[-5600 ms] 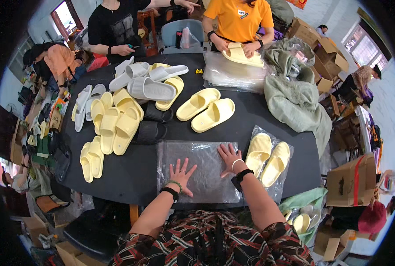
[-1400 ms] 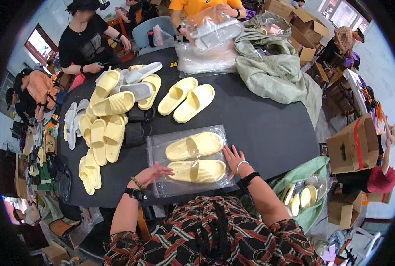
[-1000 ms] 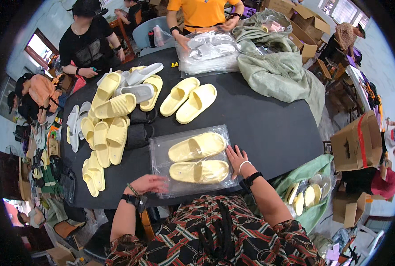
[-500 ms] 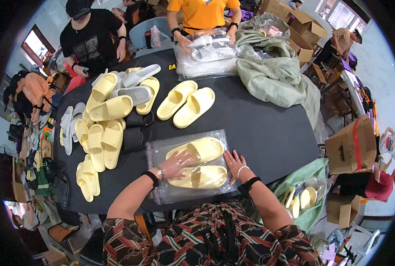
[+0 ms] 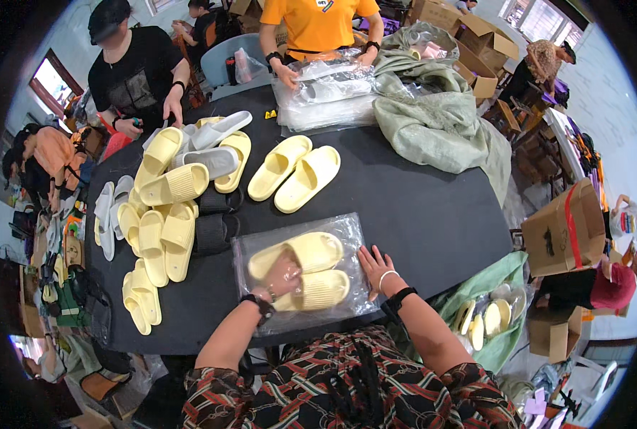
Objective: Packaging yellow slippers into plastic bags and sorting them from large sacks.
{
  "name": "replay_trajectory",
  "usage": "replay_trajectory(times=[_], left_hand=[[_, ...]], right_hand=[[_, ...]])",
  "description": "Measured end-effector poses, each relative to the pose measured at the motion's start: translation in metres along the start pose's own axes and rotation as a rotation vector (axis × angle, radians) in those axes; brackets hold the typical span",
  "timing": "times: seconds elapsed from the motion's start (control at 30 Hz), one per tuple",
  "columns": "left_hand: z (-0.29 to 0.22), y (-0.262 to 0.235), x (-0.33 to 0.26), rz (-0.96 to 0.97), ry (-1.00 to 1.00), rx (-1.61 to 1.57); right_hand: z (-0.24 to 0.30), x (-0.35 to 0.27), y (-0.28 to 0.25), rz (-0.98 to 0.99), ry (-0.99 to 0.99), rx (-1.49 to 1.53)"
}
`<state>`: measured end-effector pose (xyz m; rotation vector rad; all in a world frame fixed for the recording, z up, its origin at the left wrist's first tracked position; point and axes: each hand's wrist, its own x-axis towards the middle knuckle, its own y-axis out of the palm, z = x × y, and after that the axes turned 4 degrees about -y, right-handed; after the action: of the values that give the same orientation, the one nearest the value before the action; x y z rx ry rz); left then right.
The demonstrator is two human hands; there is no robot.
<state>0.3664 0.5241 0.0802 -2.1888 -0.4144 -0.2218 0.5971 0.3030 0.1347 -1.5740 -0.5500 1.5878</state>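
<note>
A pair of pale yellow slippers (image 5: 322,249) lies side by side within a clear plastic bag (image 5: 350,227) on the black table in front of me. My left hand (image 5: 282,275) reaches into the bag from its left side, with its fingers curled at the straps of the pair. Part of those fingers is hidden by the slippers and blurred. Spread flat, my right hand (image 5: 377,270) presses the bag's right edge against the tabletop and holds nothing.
Another yellow slipper pair (image 5: 307,179) sits farther back. At left is a pile of yellow, grey and black slippers (image 5: 179,184). A person across the table handles clear bags (image 5: 325,107) beside a green sack (image 5: 433,136). An open sack of slippers (image 5: 490,268) stands at right.
The slippers have slid left within the bag. My left hand has gone from lying flat over them to curled fingers at their straps. My right hand stays spread at the bag's edge.
</note>
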Motion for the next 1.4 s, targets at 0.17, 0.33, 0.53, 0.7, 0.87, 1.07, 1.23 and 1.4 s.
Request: replay_trajectory(times=[0.17,0.33,0.53,0.7,0.87,1.07,1.23,1.4], left_hand=[[0.021,-0.08,-0.085,0.067,-0.307,0.343],[0.004,-0.161,-0.157,0.022,-0.894,0.585],[-0.079,-0.229,-0.126,-0.483,-0.841,1.186],[-0.171,-0.2,-0.01,-0.366,-0.704,0.678],[-0.162,-0.053,0.039,-0.026,-0.484,0.294],[-0.098,0.041,0.005,0.005,-0.62,0.366],[-0.064,0.017,-0.016,-0.042,-0.818,0.422],[-0.033,-0.031,-0.056,-0.154,-1.009,0.541]], right_hand=[[0.0,-0.009,-0.004,0.005,0.042,0.067],[-0.004,-0.012,-0.007,0.032,0.07,0.068],[-0.003,-0.008,-0.003,0.031,0.051,0.037],[0.002,-0.007,-0.004,0.049,0.054,0.041],[-0.006,0.005,0.012,0.089,0.057,-0.001],[-0.006,0.005,0.012,0.024,0.054,-0.015],[-0.003,0.001,0.009,-0.007,0.065,-0.032],[-0.002,-0.002,0.005,-0.007,0.049,0.03]])
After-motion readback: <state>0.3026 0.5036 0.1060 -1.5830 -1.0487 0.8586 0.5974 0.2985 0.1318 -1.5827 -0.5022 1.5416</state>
